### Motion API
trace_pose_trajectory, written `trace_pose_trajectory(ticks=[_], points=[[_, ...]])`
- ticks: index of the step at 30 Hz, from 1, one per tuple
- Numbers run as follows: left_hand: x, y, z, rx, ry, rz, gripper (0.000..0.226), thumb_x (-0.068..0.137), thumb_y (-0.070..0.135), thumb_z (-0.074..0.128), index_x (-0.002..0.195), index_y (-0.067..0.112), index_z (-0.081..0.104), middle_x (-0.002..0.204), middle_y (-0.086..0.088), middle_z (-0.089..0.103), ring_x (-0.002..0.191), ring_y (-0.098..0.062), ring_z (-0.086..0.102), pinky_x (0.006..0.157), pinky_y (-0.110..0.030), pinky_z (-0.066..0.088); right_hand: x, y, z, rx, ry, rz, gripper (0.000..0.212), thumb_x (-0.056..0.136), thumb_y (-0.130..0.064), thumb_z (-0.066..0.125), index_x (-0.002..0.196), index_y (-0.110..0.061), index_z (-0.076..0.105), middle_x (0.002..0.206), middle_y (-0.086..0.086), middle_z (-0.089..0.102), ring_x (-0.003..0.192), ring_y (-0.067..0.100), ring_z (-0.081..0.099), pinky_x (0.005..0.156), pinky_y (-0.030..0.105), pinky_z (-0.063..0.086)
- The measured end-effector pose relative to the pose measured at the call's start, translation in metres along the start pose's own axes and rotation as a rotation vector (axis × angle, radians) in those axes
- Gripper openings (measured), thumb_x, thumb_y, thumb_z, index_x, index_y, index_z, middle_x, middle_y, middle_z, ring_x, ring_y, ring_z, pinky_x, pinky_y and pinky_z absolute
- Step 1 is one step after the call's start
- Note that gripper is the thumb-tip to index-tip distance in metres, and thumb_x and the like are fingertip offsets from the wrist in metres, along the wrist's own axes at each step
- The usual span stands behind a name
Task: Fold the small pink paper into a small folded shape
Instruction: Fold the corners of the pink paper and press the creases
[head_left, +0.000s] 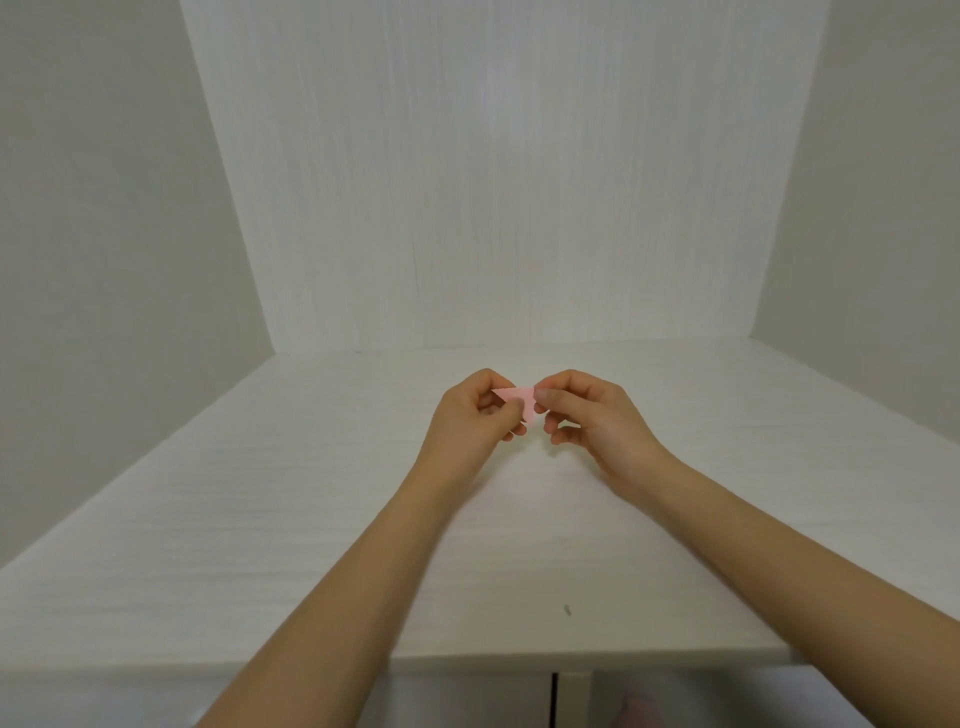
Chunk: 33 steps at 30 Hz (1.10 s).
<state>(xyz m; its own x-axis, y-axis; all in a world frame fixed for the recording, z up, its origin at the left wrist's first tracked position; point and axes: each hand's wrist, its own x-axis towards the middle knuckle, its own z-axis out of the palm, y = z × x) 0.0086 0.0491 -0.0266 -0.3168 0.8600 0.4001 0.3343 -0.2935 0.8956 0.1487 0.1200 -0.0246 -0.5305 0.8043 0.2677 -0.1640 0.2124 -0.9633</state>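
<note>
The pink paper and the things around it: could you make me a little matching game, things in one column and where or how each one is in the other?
Things:
1. pink paper
2. left hand
3. right hand
4. white table

States:
A. pinches the paper's right end
B. lies under both forearms
C. held up between the two hands, already partly folded
D. pinches the paper's left end

Pairs: 1-C, 2-D, 3-A, 4-B

The paper (519, 400) is pinched between the left hand (470, 415) and right hand (592, 415), above the table (260, 519).
</note>
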Motion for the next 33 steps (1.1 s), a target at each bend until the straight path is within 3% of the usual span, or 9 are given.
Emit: trace_pose_trajectory(ticks=[7,14,24,33], points=[[-0.0004,-0.0022,-0.0001,0.017,0.032,0.059,0.005,0.085,0.006,0.062,0.088,0.008,0.066,0.074,-0.004,0.066,0.069,-0.013,0.058,0.071,-0.033,0.050,-0.0008,-0.0001,0.0018,0.006,-0.015,0.011,0.009,0.088,-0.004,0.060,0.081,-0.006,0.066,0.076,0.007,0.063,0.064,0.013,0.058,0.055,0.024,0.050],[-0.0012,0.0016,0.0005,-0.029,0.042,0.100,0.007,0.086,0.006,0.065,0.088,0.009,0.071,0.086,-0.010,0.070,0.073,-0.015,0.059,0.062,-0.024,0.051,-0.0013,-0.0016,0.0017,0.139,-0.033,0.037,0.012,0.088,-0.002,0.058,0.078,-0.005,0.062,0.075,0.006,0.062,0.063,0.012,0.059,0.056,0.025,0.052],[-0.0031,0.0062,0.0007,-0.113,0.018,0.142,0.011,0.086,0.001,0.064,0.088,0.009,0.072,0.075,0.007,0.069,0.070,-0.011,0.059,0.061,-0.024,0.052,-0.0018,-0.0040,0.0016,0.218,-0.047,0.043,0.012,0.088,-0.002,0.056,0.078,-0.003,0.062,0.070,0.005,0.063,0.064,0.012,0.058,0.060,0.025,0.053],[-0.0031,0.0064,-0.0005,-0.153,-0.028,0.137,0.015,0.086,-0.003,0.063,0.084,0.009,0.072,0.076,0.001,0.069,0.071,-0.012,0.061,0.062,-0.025,0.053,-0.0018,-0.0060,0.0022,0.259,-0.045,0.063,0.013,0.088,-0.002,0.055,0.076,-0.002,0.061,0.070,0.006,0.061,0.061,0.010,0.057,0.057,0.023,0.051]])
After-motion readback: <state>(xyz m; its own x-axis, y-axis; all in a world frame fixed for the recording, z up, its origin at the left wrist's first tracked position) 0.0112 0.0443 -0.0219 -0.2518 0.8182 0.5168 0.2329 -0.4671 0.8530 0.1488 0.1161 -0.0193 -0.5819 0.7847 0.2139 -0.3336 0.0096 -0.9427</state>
